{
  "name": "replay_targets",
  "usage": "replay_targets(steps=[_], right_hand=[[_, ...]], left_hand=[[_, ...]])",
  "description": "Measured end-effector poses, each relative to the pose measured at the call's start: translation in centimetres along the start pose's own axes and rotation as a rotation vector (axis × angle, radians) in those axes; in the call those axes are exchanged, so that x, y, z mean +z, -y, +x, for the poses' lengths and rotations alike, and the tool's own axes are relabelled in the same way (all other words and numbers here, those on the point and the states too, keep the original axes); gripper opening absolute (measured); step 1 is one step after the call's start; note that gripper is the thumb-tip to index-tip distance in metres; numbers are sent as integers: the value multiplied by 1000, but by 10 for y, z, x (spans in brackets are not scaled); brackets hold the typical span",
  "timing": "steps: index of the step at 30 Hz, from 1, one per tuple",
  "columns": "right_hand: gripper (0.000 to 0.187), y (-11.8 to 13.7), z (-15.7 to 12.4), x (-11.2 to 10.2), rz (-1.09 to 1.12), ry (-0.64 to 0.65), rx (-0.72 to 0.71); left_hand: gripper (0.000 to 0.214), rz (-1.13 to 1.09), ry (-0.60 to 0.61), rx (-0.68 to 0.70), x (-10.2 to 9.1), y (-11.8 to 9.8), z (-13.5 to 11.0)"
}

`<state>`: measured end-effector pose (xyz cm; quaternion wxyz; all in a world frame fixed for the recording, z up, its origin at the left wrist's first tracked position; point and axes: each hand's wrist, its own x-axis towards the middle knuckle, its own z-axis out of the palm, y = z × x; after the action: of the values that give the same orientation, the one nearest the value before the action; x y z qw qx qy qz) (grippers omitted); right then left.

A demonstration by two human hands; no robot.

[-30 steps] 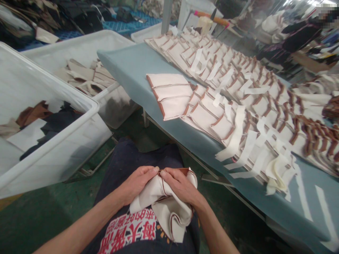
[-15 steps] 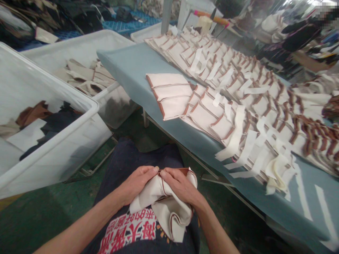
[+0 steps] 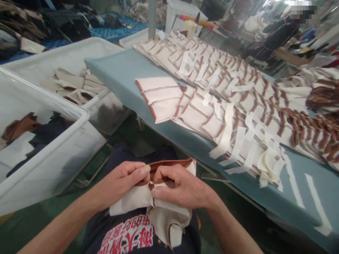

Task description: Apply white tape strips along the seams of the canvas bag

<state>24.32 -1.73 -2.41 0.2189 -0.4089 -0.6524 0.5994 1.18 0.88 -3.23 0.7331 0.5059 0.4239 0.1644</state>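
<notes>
Fingers of both my left hand [image 3: 120, 181] and right hand [image 3: 180, 185] pinch the cream piece [image 3: 159, 206] at its brown edge, thumbs nearly meeting, over my lap. I'd judge small, even pinches along that edge keep it flat, with the loose cloth hanging free below.

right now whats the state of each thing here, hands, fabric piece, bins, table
left hand: closed on the cream fabric piece, thumb at its brown edge
right hand: closed on the same piece, fingers curled over its brown trim
cream fabric piece: crumpled on the lap, brown-trimmed edge opened up
finished pieces: laid flat in overlapping rows
blue table: covered mostly by rows
near white bin: holds dark scraps
far white bin: holds cream pieces
</notes>
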Motion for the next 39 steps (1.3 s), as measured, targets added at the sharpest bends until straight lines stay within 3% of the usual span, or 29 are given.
replay_targets(steps=[6,10,15,29,39], right_hand=[[24,15,-5,-3,-122,-4,0],[20,19,-8,1,-245,-12,-73],[30,22,-10,3,-421,11,-89],[27,7,-2,-3,-303,45,-61],[30,4,6,-8,-306,143,15]], left_hand=[[64,200,45,62,-5,-18,-9],[59,261,110,88,-3,-19,-12],[54,293,185,63,1,-17,-16],[54,328,236,61,-5,-15,-11],[50,358,389,88,-11,-20,-9]])
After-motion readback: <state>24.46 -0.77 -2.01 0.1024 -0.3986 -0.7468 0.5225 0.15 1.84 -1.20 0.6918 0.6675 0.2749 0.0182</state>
